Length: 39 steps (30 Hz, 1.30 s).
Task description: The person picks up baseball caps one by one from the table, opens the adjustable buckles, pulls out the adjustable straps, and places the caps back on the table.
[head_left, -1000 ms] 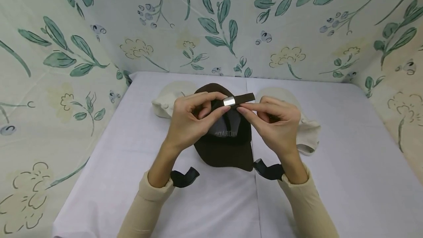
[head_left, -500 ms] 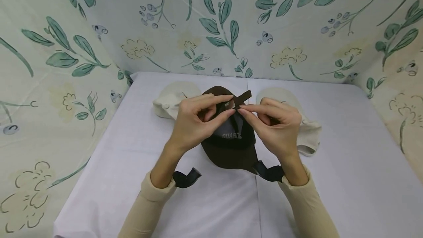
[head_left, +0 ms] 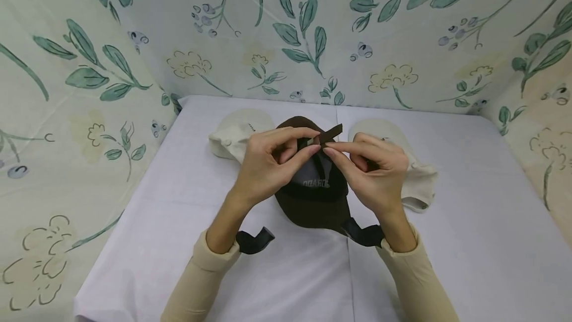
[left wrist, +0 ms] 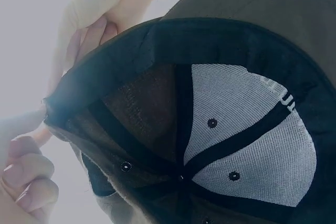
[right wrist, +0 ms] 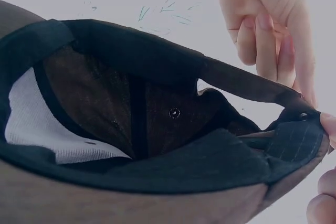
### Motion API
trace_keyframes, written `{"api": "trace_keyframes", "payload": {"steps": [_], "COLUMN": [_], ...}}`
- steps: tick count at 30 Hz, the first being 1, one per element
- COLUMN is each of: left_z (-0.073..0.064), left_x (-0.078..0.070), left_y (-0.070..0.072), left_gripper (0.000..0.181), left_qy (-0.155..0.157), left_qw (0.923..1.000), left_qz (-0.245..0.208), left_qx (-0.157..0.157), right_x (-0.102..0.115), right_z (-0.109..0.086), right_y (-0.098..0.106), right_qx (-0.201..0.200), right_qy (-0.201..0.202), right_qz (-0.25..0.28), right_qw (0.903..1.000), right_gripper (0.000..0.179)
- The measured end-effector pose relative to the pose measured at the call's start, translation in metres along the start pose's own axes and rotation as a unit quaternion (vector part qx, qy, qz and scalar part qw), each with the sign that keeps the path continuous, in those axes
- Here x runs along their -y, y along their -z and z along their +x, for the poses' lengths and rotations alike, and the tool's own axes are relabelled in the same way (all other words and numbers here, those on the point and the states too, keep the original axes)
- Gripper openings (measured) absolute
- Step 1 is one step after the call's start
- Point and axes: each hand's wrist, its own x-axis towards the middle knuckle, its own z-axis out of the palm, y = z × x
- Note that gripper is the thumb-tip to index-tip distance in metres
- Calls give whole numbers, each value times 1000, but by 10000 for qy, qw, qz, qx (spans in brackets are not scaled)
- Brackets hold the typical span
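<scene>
A dark brown baseball cap [head_left: 308,212] sits between both hands in the head view, brim toward the person. My left hand [head_left: 268,163] pinches the back strap between thumb and index finger at the buckle, which is mostly covered. Close beside it, the thumb and index finger of my right hand [head_left: 375,165] pinch the same strap. The loose strap end [head_left: 332,133] sticks up to the right above the fingertips. White mesh lining [left wrist: 220,103] and dark seams show inside the cap in the left wrist view. In the right wrist view the strap [right wrist: 247,85] spans the back opening.
An off-white cap [head_left: 228,140] lies behind the left hand, and another off-white cap [head_left: 417,180] lies behind the right. A white cloth covers the table [head_left: 482,222]. Floral fabric [head_left: 286,63] hangs behind it. A black curved piece [head_left: 254,241] is on the left wrist.
The silver buckle faced the head camera a second ago and has turned mostly out of sight. The strap end now tilts up more. Cap and left hand have shifted slightly right.
</scene>
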Motion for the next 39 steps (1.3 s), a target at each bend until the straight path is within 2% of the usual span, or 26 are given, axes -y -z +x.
{"api": "trace_keyframes", "payload": {"steps": [4,10,17,19,25,31,36,39], "left_z": [-1,-1,-1,-2,-2,-1,-2,-1], "left_x": [0,-3,-1,0,2,2,3,3], "left_y": [-2,0,1,1,-6,-13,-16,-13], "left_gripper": [16,20,19,17,15,15,18,19], "left_qy": [152,596,800,822,547,98,-236,-253], "left_qw": [9998,9962,9938,9939,9982,9991,9976,9971], "left_qz": [-91,-461,-486,-461,-127,341,412,275], "left_qx": [126,447,603,576,223,-243,-495,-658], "right_x": [0,0,0,-1,-3,-4,-2,-1], "right_z": [0,0,0,0,0,-2,-3,-2], "right_y": [0,1,1,1,-1,-2,-4,-4], "right_qx": [-9,57,150,187,77,-153,-389,-409], "right_qy": [0,16,49,45,15,53,133,119], "right_qz": [45,52,105,91,-180,-457,-523,-482], "right_qw": [10000,10000,9998,9998,9998,9988,9978,9979], "right_gripper": [21,21,5,6,26,27,29,30]}}
